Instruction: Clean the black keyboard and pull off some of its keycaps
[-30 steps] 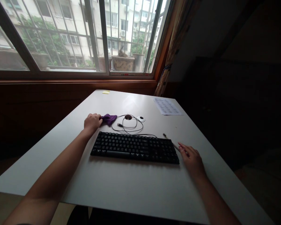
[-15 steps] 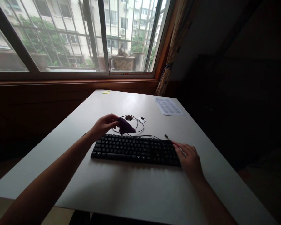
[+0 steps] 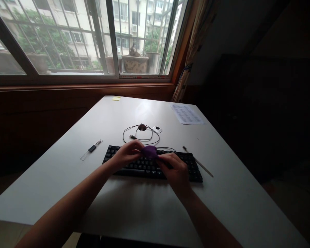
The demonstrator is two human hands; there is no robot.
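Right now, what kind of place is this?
Probably a home study corner, not certain: white table by a barred window facing apartment blocks, a black keyboard with its cable loose, a curtain beside. The left hand holds a purple cloth over the keys.

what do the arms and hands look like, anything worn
Both arms are bare, no sleeves in view. The left hand and right hand are bare too: no gloves, and no watch, bracelet or ring shows.
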